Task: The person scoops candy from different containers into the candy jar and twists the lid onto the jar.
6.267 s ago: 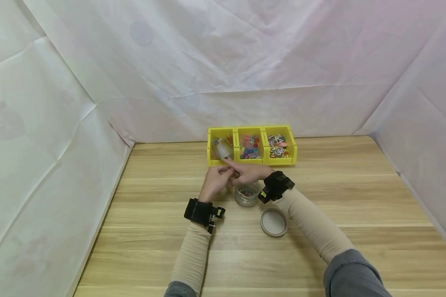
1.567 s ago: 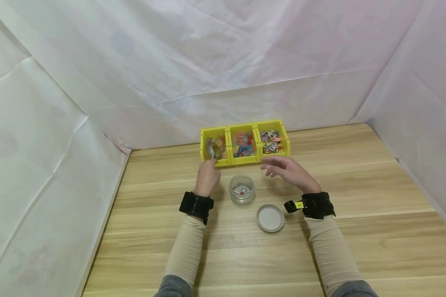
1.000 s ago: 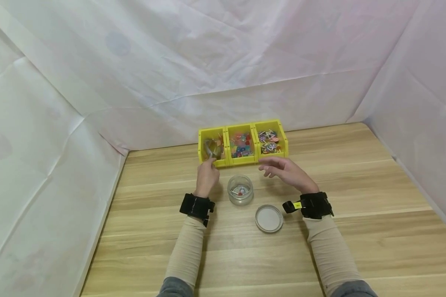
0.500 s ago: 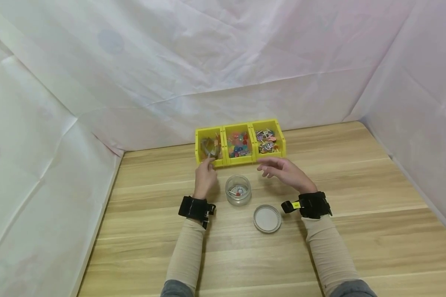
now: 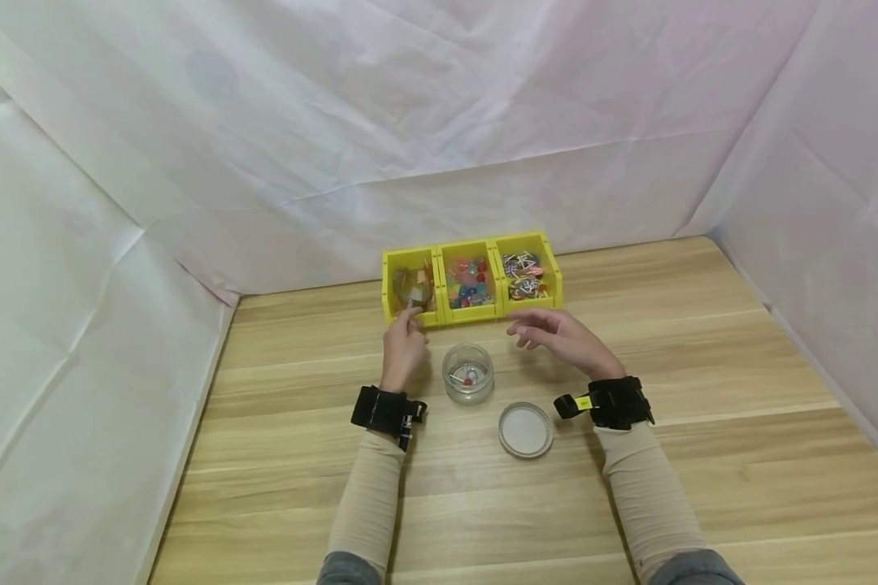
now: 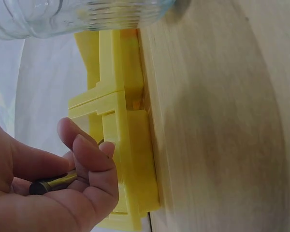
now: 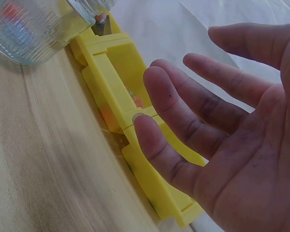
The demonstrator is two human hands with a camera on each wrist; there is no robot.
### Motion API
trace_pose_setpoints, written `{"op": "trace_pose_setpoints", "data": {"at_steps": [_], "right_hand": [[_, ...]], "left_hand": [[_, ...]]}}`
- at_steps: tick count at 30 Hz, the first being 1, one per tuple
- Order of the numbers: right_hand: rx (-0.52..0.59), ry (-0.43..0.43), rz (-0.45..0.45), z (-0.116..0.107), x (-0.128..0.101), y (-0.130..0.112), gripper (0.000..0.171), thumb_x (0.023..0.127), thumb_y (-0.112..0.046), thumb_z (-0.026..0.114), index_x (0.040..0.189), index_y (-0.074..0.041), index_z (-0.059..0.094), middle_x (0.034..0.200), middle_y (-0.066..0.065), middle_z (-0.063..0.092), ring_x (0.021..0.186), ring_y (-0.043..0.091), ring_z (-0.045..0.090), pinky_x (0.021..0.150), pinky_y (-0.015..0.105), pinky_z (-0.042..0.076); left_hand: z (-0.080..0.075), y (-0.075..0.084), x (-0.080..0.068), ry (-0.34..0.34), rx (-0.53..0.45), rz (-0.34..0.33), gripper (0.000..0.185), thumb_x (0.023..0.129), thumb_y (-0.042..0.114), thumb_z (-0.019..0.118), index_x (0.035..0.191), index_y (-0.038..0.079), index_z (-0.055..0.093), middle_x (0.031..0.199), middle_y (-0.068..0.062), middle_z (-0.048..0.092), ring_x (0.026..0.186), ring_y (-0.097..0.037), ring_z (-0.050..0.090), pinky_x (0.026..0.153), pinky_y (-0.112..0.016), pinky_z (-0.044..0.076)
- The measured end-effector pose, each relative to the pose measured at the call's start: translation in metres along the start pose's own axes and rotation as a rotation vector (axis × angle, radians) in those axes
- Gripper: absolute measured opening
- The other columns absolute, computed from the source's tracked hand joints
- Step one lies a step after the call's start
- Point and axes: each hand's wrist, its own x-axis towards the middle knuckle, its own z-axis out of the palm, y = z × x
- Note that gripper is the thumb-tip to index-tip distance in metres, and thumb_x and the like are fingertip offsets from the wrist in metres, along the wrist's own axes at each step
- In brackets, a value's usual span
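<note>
Yellow bins at table back; left hand at leftmost bin's front edge, fingers curled, pinching a small dark metal piece, identity unclear. Right hand hovers spread, empty, right of glass jar. Jar contents tiny.

No text, brand, number or sign could be read anywhere. A small yellow tag on the right wrist strap bore marks too small to make out.
</note>
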Motion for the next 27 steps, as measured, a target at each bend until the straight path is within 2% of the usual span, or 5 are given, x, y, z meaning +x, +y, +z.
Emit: {"op": "trace_pose_setpoints", "data": {"at_steps": [3,10,15,19,27], "right_hand": [[-0.002,-0.004,-0.004,0.0001,-0.0006,0.0001,0.044,0.102,-0.027,0.057,0.139,-0.004,0.054,0.126,0.03,0.059,0.107,0.046,0.059,0.095,0.059,0.048],[-0.006,-0.007,0.005,0.0011,-0.001,0.0004,0.043,0.102,-0.024,0.057,0.139,-0.003,0.053,0.126,0.028,0.06,0.106,0.044,0.06,0.094,0.057,0.049],[-0.016,-0.015,-0.002,0.001,-0.0025,0.0043,0.046,0.102,-0.023,0.056,0.14,0.001,0.05,0.126,0.028,0.06,0.107,0.045,0.06,0.094,0.054,0.05],[-0.036,-0.012,-0.002,-0.0001,-0.0037,0.0046,0.045,0.102,-0.023,0.056,0.14,0.001,0.051,0.125,0.027,0.061,0.104,0.038,0.063,0.093,0.051,0.051],[-0.023,-0.014,0.012,0.001,-0.0046,0.0014,0.044,0.102,-0.021,0.056,0.14,0.001,0.051,0.126,0.029,0.06,0.104,0.038,0.063,0.095,0.055,0.05]], "left_hand": [[0.0011,-0.0008,-0.0005,-0.005,-0.009,0.005,0.052,0.089,-0.01,0.043,0.138,0.003,0.054,0.12,-0.021,0.064,0.09,-0.03,0.067,0.075,-0.036,0.055],[0.0029,-0.0047,-0.0023,-0.012,-0.024,-0.001,0.041,0.1,-0.001,0.038,0.136,0.006,0.056,0.122,-0.02,0.063,0.09,-0.028,0.066,0.073,-0.034,0.055],[0.0035,-0.0048,-0.0025,-0.015,-0.036,-0.016,0.043,0.097,-0.003,0.039,0.134,0.007,0.057,0.121,-0.017,0.063,0.09,-0.027,0.065,0.073,-0.035,0.053],[0.0021,-0.0034,-0.0037,-0.03,-0.03,-0.009,0.043,0.097,-0.002,0.039,0.134,0.006,0.057,0.122,-0.017,0.063,0.091,-0.028,0.065,0.074,-0.035,0.052],[0.0011,-0.0047,-0.0039,-0.033,-0.007,-0.003,0.042,0.097,-0.003,0.037,0.132,0.005,0.058,0.119,-0.017,0.064,0.089,-0.027,0.065,0.072,-0.034,0.052]]}}
